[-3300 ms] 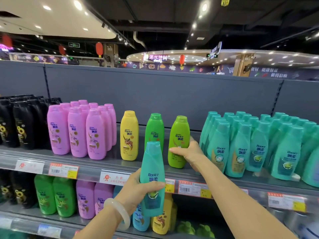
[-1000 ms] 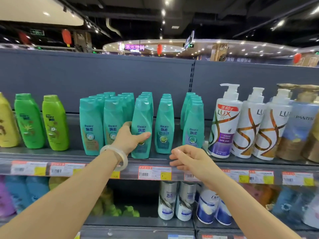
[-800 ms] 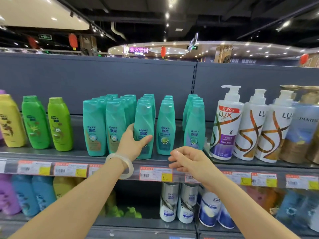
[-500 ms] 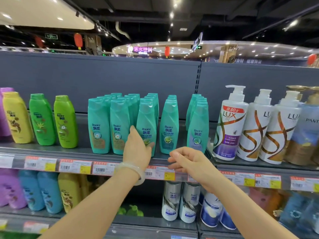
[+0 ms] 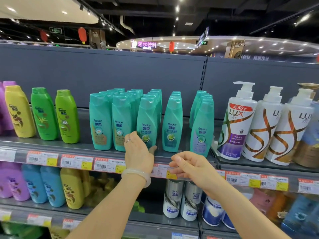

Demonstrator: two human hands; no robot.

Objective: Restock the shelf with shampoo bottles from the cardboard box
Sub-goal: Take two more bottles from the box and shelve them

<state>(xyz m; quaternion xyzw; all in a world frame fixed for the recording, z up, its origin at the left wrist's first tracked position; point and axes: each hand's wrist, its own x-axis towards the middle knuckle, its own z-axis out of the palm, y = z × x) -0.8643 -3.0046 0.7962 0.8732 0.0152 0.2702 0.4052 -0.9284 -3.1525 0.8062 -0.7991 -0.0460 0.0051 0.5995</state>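
Observation:
Several teal Rejoice shampoo bottles stand in rows on the grey upper shelf (image 5: 82, 147). My left hand (image 5: 138, 153), with a pale bangle on its wrist, wraps the base of the front teal bottle (image 5: 147, 118) in the third row; fingers lie on its left, the thumb on its right. The bottle stands upright on the shelf. My right hand (image 5: 187, 167) hovers at the shelf's price rail (image 5: 107, 165), below another teal bottle (image 5: 172, 123), with loosely curled fingers that hold nothing. No cardboard box is in view.
Yellow (image 5: 19, 111) and green bottles (image 5: 44, 114) stand to the left of the teal rows. White LUX pump bottles (image 5: 236, 121) stand to the right. The lower shelf holds purple, blue and yellow bottles and white-silver bottles (image 5: 172, 199). A dark back panel rises behind.
My left hand carried a teal bottle right to the teal rows, set it at the front and slid down to its base. My right hand left the green bottle and now hovers at the price rail.

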